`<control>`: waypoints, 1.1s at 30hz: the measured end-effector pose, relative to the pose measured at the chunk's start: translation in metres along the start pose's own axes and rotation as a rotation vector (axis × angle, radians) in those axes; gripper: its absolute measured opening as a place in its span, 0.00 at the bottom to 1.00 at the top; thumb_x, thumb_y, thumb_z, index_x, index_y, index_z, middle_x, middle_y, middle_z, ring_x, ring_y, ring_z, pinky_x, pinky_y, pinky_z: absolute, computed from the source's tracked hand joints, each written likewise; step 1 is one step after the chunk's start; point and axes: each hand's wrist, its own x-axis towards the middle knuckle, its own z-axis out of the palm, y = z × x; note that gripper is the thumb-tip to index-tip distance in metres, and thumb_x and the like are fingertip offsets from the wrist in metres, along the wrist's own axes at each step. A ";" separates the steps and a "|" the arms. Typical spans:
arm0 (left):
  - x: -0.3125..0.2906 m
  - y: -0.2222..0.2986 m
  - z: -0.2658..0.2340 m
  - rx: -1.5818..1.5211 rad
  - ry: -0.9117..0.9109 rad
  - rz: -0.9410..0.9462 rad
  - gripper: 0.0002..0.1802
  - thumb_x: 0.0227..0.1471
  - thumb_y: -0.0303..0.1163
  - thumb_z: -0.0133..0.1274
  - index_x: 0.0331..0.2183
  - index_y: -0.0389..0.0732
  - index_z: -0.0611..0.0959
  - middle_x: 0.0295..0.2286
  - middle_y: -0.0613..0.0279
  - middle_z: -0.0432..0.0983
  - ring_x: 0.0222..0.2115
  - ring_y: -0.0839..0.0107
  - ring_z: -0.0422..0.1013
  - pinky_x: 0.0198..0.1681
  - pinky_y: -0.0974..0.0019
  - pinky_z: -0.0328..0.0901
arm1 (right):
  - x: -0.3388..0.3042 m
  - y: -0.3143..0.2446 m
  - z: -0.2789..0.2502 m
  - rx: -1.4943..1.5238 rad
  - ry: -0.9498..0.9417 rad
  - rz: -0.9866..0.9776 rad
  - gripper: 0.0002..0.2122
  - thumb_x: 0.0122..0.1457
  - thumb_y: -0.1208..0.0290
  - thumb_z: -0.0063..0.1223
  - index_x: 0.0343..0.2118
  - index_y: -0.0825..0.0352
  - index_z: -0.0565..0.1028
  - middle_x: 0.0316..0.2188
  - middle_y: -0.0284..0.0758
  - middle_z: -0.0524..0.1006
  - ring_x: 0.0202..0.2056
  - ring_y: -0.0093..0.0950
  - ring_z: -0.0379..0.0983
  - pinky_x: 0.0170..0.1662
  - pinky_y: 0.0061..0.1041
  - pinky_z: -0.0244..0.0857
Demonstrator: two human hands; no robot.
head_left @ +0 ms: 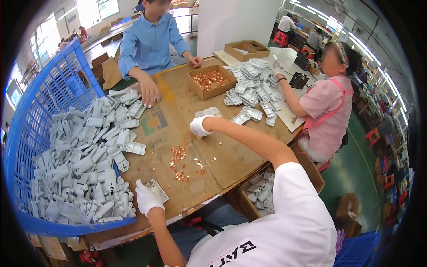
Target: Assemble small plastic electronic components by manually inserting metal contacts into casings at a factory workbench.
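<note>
My left hand (149,199), in a white glove, is closed around a pale plastic housing (159,191) at the near edge of the cardboard-covered table (191,196). Farther off, my right hand (201,126), also gloved, is curled over the table; its fingertips and anything in them are hidden. Right behind it lies a whitish, partly see-through item (209,112) whose kind I cannot make out. Small copper-coloured metal pieces (179,156) lie scattered between my two hands.
A big blue crate (26,178) heaped with grey-white housings (84,164) stands left. A cardboard box (215,94) holds more copper pieces, beside a housing pile (253,84). One co-worker (149,44) sits across, another (327,104) right. Below the table edge, a carton holds housings (262,191).
</note>
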 end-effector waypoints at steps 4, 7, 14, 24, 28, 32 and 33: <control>0.003 -0.006 0.007 -0.030 -0.027 0.006 0.38 0.45 0.30 0.61 0.57 0.42 0.64 0.43 0.48 0.72 0.43 0.49 0.73 0.44 0.53 0.68 | -0.004 -0.003 0.005 0.016 0.085 -0.013 0.10 0.45 0.69 0.58 0.29 0.67 0.81 0.27 0.45 0.80 0.30 0.43 0.77 0.35 0.37 0.71; 0.028 -0.033 0.036 -0.234 -0.041 0.091 0.35 0.44 0.29 0.60 0.55 0.42 0.68 0.44 0.45 0.74 0.44 0.48 0.72 0.46 0.53 0.67 | 0.012 0.009 0.029 0.058 0.236 -0.032 0.10 0.46 0.67 0.54 0.28 0.66 0.82 0.28 0.46 0.80 0.31 0.44 0.78 0.36 0.37 0.71; 0.030 -0.024 0.042 -0.847 -0.156 0.275 0.21 0.48 0.23 0.56 0.47 0.40 0.77 0.36 0.55 0.80 0.37 0.68 0.77 0.41 0.67 0.69 | -0.019 -0.002 0.062 0.099 0.580 0.182 0.09 0.53 0.68 0.51 0.35 0.58 0.82 0.35 0.42 0.80 0.39 0.42 0.77 0.43 0.36 0.71; 0.006 -0.012 0.045 -1.115 -0.126 0.282 0.29 0.43 0.15 0.57 0.50 0.39 0.76 0.40 0.56 0.78 0.40 0.71 0.75 0.43 0.69 0.69 | -0.019 -0.038 0.023 0.059 0.295 0.287 0.08 0.51 0.75 0.51 0.34 0.66 0.79 0.37 0.45 0.79 0.40 0.44 0.76 0.44 0.37 0.70; -0.008 0.001 0.035 -0.914 0.008 0.273 0.28 0.41 0.21 0.59 0.48 0.42 0.77 0.40 0.51 0.79 0.41 0.63 0.76 0.44 0.65 0.69 | -0.073 -0.125 0.011 0.659 0.719 -0.065 0.08 0.54 0.74 0.52 0.37 0.64 0.74 0.34 0.41 0.76 0.39 0.39 0.75 0.42 0.32 0.69; -0.001 0.002 0.018 -0.609 0.156 0.221 0.25 0.46 0.26 0.55 0.49 0.43 0.76 0.41 0.49 0.78 0.43 0.54 0.74 0.45 0.57 0.68 | -0.069 -0.137 0.044 0.795 0.770 -0.055 0.07 0.55 0.75 0.53 0.37 0.65 0.74 0.32 0.41 0.77 0.33 0.37 0.74 0.39 0.31 0.68; 0.007 -0.003 0.015 -0.429 0.076 0.190 0.28 0.47 0.28 0.56 0.52 0.44 0.73 0.43 0.50 0.76 0.43 0.52 0.74 0.44 0.53 0.68 | -0.069 -0.131 0.056 0.849 0.806 -0.011 0.07 0.55 0.75 0.53 0.37 0.66 0.74 0.32 0.41 0.77 0.31 0.36 0.74 0.37 0.31 0.68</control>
